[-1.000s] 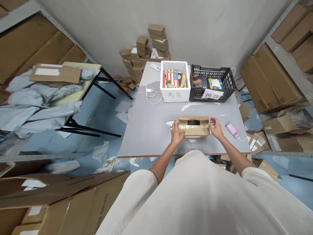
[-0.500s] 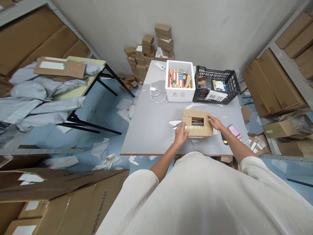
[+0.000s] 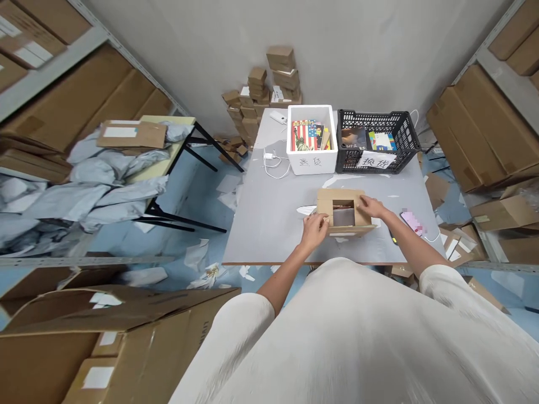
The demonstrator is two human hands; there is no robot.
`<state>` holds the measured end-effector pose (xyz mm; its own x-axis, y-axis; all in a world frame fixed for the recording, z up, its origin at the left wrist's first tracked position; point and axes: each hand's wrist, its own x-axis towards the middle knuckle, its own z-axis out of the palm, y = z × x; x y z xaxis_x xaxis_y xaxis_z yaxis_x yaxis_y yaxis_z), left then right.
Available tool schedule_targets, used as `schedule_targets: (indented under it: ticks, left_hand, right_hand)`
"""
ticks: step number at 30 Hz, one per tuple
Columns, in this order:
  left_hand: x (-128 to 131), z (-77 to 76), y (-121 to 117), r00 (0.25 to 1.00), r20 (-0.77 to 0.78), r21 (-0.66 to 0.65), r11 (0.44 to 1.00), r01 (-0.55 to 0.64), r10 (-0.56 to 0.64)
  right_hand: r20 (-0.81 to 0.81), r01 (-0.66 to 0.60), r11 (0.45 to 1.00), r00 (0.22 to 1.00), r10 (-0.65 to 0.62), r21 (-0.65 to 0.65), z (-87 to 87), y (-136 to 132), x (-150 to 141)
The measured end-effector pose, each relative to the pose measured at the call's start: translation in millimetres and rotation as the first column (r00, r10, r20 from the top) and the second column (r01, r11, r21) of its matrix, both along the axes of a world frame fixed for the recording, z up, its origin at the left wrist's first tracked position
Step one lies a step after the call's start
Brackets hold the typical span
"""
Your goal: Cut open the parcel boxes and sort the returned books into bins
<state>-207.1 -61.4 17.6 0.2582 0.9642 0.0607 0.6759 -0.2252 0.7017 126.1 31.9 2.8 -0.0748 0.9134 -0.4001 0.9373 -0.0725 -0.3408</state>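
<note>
A small cardboard box (image 3: 337,194) lies on the grey table in front of me, its top partly open. Through the gap between the flaps something dark and flat shows inside, too shaded to name. My left hand (image 3: 315,230) is closed on the flap at the box's near left corner. On the opposite side, my right hand (image 3: 371,206) grips the right flap with thumb and fingers. A pale, pointed flat thing (image 3: 306,210) lies just left of the box, partly behind it.
Behind the box stand a white foam box (image 3: 312,164) and a black plastic crate (image 3: 381,143), both holding books. A phone (image 3: 411,222) lies right of my forearm. A side table (image 3: 181,132) bears grey parcels at left. Cardboard boxes (image 3: 283,59) are stacked by the wall.
The box's near flap, with its strip of tape, has swung up and towards me, widening the opening. Both hands stay on the flaps. The view has shifted slightly.
</note>
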Motion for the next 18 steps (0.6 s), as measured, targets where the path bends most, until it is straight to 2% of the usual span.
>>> schedule_targets:
  ticks: [4, 9, 12, 15, 18]
  left_hand:
    - [-4, 5.8, -9, 0.988, -0.042, -0.095, 0.985, 0.146, -0.15]
    - [-10, -2.6, -18, 0.937, -0.145, -0.101, 0.947, 0.304, -0.316]
    - [-2, -11.1, -12, 0.888, -0.232, -0.079, 0.918, 0.389, -0.397]
    - [11, -16.4, 2, 0.817, -0.282, -0.08, 0.861, 0.502, -0.503]
    - [18, -14.9, 12, 0.781, -0.33, -0.126, 0.844, 0.52, -0.531]
  right_hand:
    - [-0.038, -0.013, 0.998, 0.999, 0.016, 0.067, -7.3, -7, -7]
    - [-0.023, 0.005, 0.998, 1.0, -0.004, 0.065, -6.9, -16, -16]
    - [-0.022, -0.01, 0.999, 1.0, 0.011, 0.05, -4.9, -17, -18]
    - [0.009, -0.009, 0.999, 1.0, 0.008, 0.031, -6.3, -17, -19]
    - [0.02, -0.006, 0.999, 1.0, 0.005, 0.046, -11.3, -16, -20]
